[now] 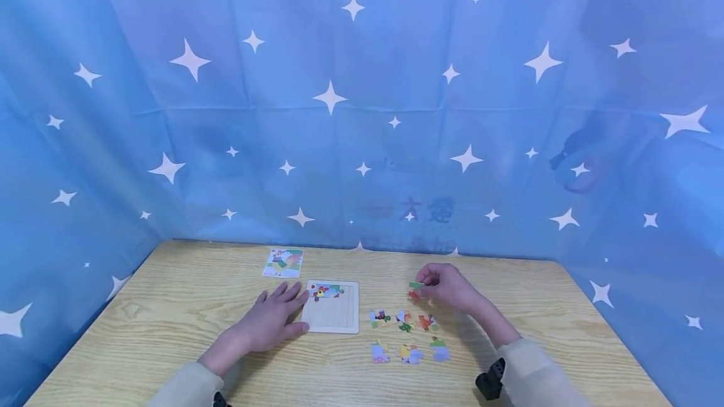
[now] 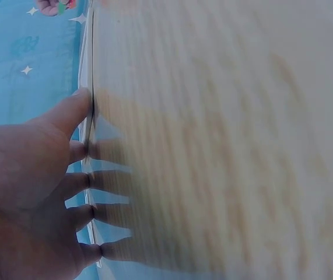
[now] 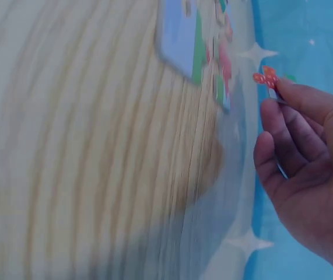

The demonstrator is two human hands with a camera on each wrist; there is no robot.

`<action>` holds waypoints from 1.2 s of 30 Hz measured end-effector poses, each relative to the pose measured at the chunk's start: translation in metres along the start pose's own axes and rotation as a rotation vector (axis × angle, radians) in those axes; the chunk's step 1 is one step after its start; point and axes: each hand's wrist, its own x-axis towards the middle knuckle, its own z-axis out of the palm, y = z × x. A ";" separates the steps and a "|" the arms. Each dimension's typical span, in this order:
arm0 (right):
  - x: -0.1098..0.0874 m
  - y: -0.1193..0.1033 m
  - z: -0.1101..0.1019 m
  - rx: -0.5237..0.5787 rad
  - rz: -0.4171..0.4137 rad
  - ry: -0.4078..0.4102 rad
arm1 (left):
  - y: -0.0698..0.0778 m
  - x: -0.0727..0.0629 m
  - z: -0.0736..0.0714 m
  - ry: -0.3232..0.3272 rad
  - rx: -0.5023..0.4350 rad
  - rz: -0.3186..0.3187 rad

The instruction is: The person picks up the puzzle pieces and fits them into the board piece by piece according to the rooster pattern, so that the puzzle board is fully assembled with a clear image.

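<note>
Between thumb and fingertips, my right hand [image 1: 449,286] pinches a jigsaw puzzle piece [image 1: 415,294] with red and green parts, raised off the table. The right wrist view shows the same jigsaw puzzle piece [image 3: 266,77], partly hidden by the thumb. My left hand [image 1: 270,319] lies with spread, straight fingers at the left edge of a white puzzle tray [image 1: 330,319]. Joined pieces [image 1: 326,291] fill part of the tray's upper left. Fingertips of the left hand [image 2: 32,186] rest on the table in the left wrist view.
Two rows of loose puzzle pieces [image 1: 404,321] lie right of the tray. A picture card [image 1: 283,263] sits at the table's back left. The wooden table [image 1: 186,306] ends at a blue curtain [image 1: 362,143] with white stars.
</note>
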 end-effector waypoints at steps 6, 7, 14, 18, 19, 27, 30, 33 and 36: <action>0.010 -0.012 0.017 0.034 -0.025 -0.005 | 0.001 0.001 0.001 0.011 -0.007 0.007; 0.012 -0.015 0.021 0.040 -0.031 -0.007 | 0.000 0.002 0.002 0.011 -0.005 0.006; 0.026 -0.036 0.048 0.070 -0.030 -0.036 | 0.003 0.001 0.000 0.013 -0.008 0.015; 0.033 -0.049 0.060 0.065 -0.054 -0.056 | 0.005 -0.002 -0.003 0.016 0.000 0.025; 0.035 -0.052 0.063 0.064 -0.056 -0.058 | 0.006 -0.003 -0.004 0.012 -0.003 0.025; 0.047 -0.059 0.082 0.091 -0.092 -0.087 | 0.010 -0.004 -0.007 -0.017 -0.013 0.006; 0.051 -0.061 0.087 0.079 -0.094 -0.086 | 0.008 -0.003 -0.005 -0.014 -0.014 0.007; 0.054 -0.063 0.092 0.069 -0.080 -0.081 | 0.004 -0.002 -0.003 -0.005 -0.007 0.009; 0.057 -0.063 0.097 0.038 -0.062 -0.072 | 0.003 -0.001 -0.001 0.000 -0.003 0.006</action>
